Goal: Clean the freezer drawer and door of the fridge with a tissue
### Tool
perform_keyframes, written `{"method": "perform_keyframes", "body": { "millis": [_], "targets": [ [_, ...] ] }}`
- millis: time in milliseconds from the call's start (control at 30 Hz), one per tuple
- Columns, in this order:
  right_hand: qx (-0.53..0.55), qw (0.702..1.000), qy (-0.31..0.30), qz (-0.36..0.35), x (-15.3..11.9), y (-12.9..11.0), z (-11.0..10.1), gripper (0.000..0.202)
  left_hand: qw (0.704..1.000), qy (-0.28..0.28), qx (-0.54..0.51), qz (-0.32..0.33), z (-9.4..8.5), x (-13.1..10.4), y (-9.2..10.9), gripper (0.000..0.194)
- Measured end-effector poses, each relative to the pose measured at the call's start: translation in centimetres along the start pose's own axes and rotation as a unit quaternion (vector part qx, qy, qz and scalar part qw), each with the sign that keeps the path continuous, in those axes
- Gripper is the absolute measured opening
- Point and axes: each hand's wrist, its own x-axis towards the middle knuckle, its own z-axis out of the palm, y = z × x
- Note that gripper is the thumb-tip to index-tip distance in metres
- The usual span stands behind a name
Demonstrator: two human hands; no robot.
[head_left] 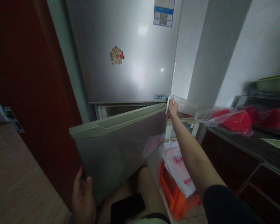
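Observation:
A silver refrigerator [128,37] stands in front of me, its lower door [121,152] swung partly open towards me. My left hand [84,196] is at the left edge of that door, thumb on the near side and fingers curled around the edge. With my arm stretched forward, my right hand [172,107] is closed on a white, cloth-like piece [167,105] at the door's top right corner, by the hinge side. What lies inside the narrow gap behind the door is mostly hidden.
A black phone [128,207] lies on my lap. To the right are an orange stool [177,202] with a white plastic bag [179,165] on it and a dark counter [245,146] with red things in clear plastic [233,119]. A reddish-brown wooden door [32,93] stands at the left.

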Motion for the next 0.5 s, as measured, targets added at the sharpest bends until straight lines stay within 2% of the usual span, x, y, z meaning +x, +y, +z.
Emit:
{"method": "perform_keyframes", "body": {
  "millis": [133, 300, 400, 500],
  "targets": [
    [-0.022, 0.999, 0.02, 0.024, -1.3, 1.5, 0.2, 0.033, 1.0, -0.009, -0.001, -0.004, -0.1, -0.1, 0.0, 0.083],
    [-0.053, 0.996, 0.025, 0.074, -5.8, 6.3, -0.4, 0.032, 1.0, -0.012, -0.021, -0.004, -0.2, 0.2, -0.8, 0.084],
    [-0.08, 0.989, 0.022, 0.124, -8.9, 9.3, -0.9, 0.033, 0.999, -0.008, -0.043, -0.014, -0.1, 0.3, -1.3, 0.094],
    [-0.111, 0.977, 0.012, 0.181, -11.8, 11.9, -1.5, 0.033, 0.999, 0.0, -0.044, -0.015, 0.0, 0.4, -1.6, 0.096]
  ]
}}
